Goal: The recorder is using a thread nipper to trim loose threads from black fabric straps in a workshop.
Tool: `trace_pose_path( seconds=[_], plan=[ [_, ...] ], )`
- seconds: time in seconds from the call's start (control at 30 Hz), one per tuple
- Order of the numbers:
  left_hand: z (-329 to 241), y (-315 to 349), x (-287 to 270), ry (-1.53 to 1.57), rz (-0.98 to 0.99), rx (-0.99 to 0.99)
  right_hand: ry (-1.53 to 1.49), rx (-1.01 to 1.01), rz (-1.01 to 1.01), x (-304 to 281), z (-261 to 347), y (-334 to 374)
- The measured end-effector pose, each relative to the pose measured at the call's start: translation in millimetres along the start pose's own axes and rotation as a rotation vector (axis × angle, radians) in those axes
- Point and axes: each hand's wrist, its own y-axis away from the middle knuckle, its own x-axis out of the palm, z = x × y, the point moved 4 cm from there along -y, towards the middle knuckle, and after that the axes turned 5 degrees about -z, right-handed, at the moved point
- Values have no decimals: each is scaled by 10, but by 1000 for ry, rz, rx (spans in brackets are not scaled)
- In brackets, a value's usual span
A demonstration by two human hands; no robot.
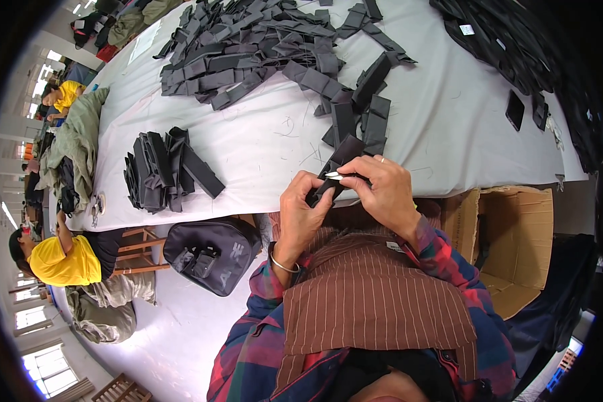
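Near the table's front edge, my left hand (301, 206) pinches a folded black fabric strip (346, 150). My right hand (387, 193) closes around a small pair of thread snips (333, 175), whose pale pointed blades lie against the strip beside my left fingertips. Its handle is mostly hidden in the fingers. Just beyond my hands, several more black strips (376, 117) lie loosely crossed. A large heap of such black fabric pieces (248, 50) covers the far middle of the table. To the left stands a neater stack of black strips (157, 171).
Loose thread ends lie on the white-covered table (254, 141). Black garments (502, 40) and a phone (514, 110) are at the right. A cardboard box (516, 248) is below right, a black bag (214, 251) below left. People in yellow (70, 261) work at the left.
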Motion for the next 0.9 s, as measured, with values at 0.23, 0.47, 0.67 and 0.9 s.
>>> trace_pose_path(
  seconds=[0.23, 0.47, 0.67, 0.9],
  plan=[
    [-115, -27, -43, -110, 16, 23, -176, 250, 100, 62, -127, 41],
    [-200, -43, -60, -277, 20, 121, -86, 163, 61, 30, -56, 32],
    [-187, -37, -67, -291, 21, 123, -31, 192, 94, 15, -73, 22],
    [-276, -162, -156, -640, 96, 456, -235, 151, 21, 219, -108, -11]
  ],
)
